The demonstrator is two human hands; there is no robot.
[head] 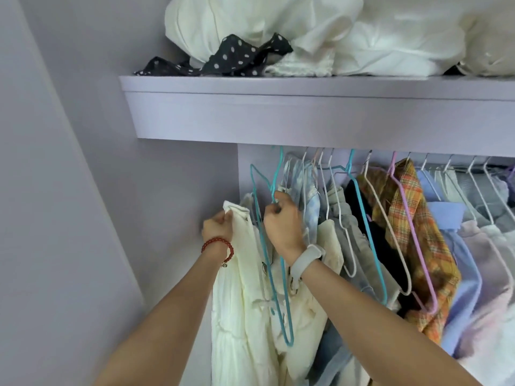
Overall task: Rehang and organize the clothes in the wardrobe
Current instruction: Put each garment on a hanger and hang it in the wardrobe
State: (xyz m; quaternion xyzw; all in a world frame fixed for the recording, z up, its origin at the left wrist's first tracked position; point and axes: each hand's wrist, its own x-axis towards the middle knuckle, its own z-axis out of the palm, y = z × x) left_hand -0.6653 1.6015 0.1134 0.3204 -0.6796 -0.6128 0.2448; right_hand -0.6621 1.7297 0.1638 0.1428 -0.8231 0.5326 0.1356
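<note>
While both hands work under the lilac shelf [306,107], left hand [218,225] pinches the cream garment [245,288] below its left end; right hand [282,222] fingers curl round the teal hanger [274,288]. White bedding [362,32] sits on top.

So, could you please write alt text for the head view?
A person's left hand pinches a cream garment while the right hand grips a teal wire hanger in a wardrobe of hung clothes; white bedding sits on the shelf above.
</note>
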